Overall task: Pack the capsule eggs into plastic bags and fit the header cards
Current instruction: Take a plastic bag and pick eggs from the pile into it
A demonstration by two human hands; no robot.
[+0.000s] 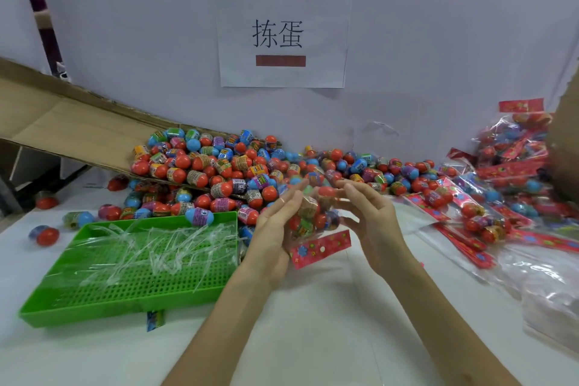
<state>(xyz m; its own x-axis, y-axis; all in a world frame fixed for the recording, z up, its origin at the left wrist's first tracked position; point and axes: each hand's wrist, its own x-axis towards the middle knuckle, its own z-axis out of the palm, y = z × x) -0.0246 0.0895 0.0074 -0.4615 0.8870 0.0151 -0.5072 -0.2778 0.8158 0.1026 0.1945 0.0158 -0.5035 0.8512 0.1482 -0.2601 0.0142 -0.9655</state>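
Holding the plastic bag (313, 213) over the white table (313, 323)
The left hand (272, 229) and right hand (376, 229) are pressing near-straight fingers against the crinkled clear plastic bag of glossy capsule eggs; its red flower-print header card (319, 249) is hanging at 6 o'clock. Loose eggs (219, 166) are lying at 12 o'clock, a perforated green tray (141, 285) (strewn with film strips) at 9, packed bags (488, 216) at 3. The wall sheet (282, 34) is showing "拣蛋".

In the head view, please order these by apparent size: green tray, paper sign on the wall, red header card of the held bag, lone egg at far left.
1. green tray
2. paper sign (farther off, true size unsure)
3. red header card
4. lone egg
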